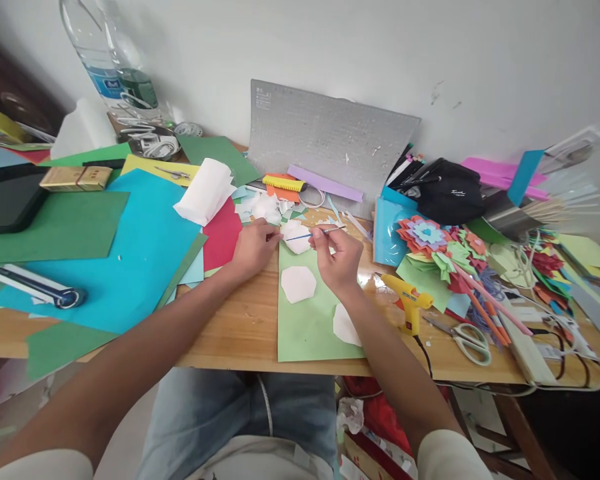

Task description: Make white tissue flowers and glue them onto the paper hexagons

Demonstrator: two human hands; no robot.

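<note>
My right hand (337, 257) pinches a thin blue stick (300, 237), slim as a fine brush, with a dark end pointing right. The stick lies across a white paper piece (297, 245) at the top of a light green sheet (320, 347). My left hand (255, 248) is closed at the left edge of that piece, by the stick's left end. What its fingertips pinch is too small to make out. Lower on the green sheet lie another white paper piece (299, 285) and a third white piece (346, 325), partly hidden by my right forearm.
Right of the sheet are a yellow glue gun (409, 300), scissors (465, 340) and paper flowers (425, 237). Coloured paper (145, 220), a stapler (37, 285) and a white roll (206, 191) lie left. A grey board (330, 133) leans on the wall behind paper scraps (265, 207).
</note>
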